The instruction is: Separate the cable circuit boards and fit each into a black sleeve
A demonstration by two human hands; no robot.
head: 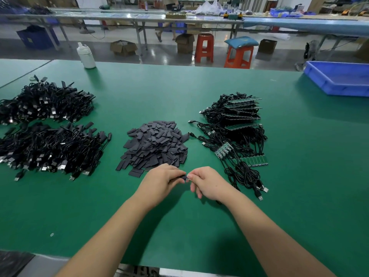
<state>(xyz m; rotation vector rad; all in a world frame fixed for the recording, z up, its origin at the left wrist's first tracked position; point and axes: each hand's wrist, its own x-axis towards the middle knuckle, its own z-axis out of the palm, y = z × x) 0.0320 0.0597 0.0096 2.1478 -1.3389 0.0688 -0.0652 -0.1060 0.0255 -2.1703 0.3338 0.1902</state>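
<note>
Green worktop point(199, 82); left hand point(163, 177) pinches a black sleeve point(184, 177) near its front edge; right hand point(205, 181) pinches a part at the sleeve's mouth, too small to identify; sleeve pile point(155, 144) just behind; cable boards point(235, 124) at right.

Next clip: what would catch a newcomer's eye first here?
Probably the heap of black sleeves at the middle of the green table, flanked by finished cable piles on the left and cables with green circuit boards on the right. In front of the heap, left hand and right hand meet on one small black piece.
</note>
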